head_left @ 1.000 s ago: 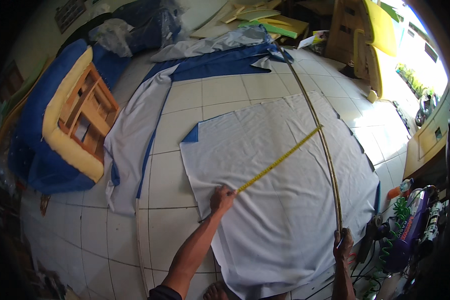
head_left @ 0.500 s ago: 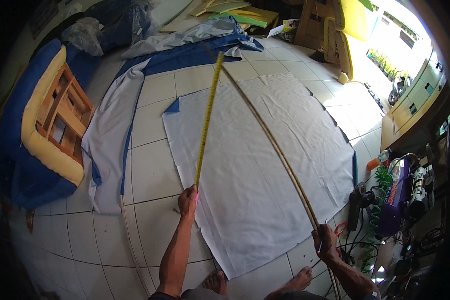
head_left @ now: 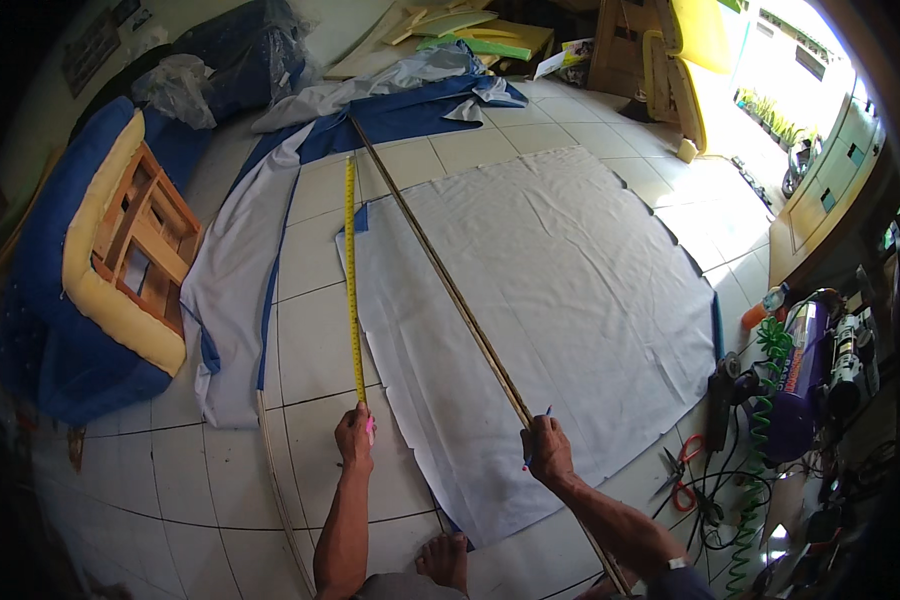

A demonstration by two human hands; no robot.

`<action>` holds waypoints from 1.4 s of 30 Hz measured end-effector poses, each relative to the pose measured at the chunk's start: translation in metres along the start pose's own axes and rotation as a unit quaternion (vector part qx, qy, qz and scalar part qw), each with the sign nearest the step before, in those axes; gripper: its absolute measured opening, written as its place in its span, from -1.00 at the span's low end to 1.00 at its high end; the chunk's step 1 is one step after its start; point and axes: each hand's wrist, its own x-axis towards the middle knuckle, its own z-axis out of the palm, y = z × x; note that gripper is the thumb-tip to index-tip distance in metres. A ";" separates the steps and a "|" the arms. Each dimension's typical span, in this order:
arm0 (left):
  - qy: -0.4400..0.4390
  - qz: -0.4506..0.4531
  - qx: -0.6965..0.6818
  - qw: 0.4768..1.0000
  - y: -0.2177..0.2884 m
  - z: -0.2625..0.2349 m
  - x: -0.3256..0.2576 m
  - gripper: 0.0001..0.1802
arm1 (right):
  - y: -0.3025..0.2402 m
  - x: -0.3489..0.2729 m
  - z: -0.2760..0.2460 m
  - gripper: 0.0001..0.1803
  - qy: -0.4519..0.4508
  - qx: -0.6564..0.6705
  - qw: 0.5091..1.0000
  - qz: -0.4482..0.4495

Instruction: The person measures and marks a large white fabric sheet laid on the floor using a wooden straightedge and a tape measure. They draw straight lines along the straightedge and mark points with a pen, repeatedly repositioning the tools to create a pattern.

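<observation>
While stick [head_left: 453, 287] crosses cloth [head_left: 570, 310], scissors [head_left: 683, 464], cables [head_left: 711, 513] nearby

From my station I log the sheet [head_left: 545, 320] spread on the floor [head_left: 310, 340], centre. Measuring tape [head_left: 352, 280] runs out from the left hand [head_left: 354, 437] along the sheet's left edge; a strip [head_left: 450, 284], passing through the right hand [head_left: 547, 450], crosses over the sheet. I mark a seat frame [head_left: 157, 249] far left, second cloth [head_left: 232, 285] between it and the tape. Scissors [head_left: 684, 495] lie right of the sheet; compressor [head_left: 798, 400] farther right; foam pieces [head_left: 482, 49] behind.
</observation>
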 end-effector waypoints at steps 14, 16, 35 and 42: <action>0.074 -0.008 0.021 0.997 0.003 -0.042 -0.024 -0.58 | -0.007 0.000 -0.049 -0.71 0.003 -0.001 1.000 0.001; 0.088 -0.023 0.053 0.995 0.002 -0.050 -0.024 -0.58 | -0.005 -0.020 -0.069 -0.70 -0.002 -0.020 1.000 0.001; 0.129 0.157 0.614 0.762 -0.010 -0.055 -0.053 -0.66 | -0.041 0.052 0.050 -0.76 0.023 0.047 0.999 0.013; 0.098 0.278 0.596 0.747 -0.001 -0.020 -0.039 -0.64 | -0.043 0.051 0.082 -0.57 0.065 -0.065 0.996 -0.017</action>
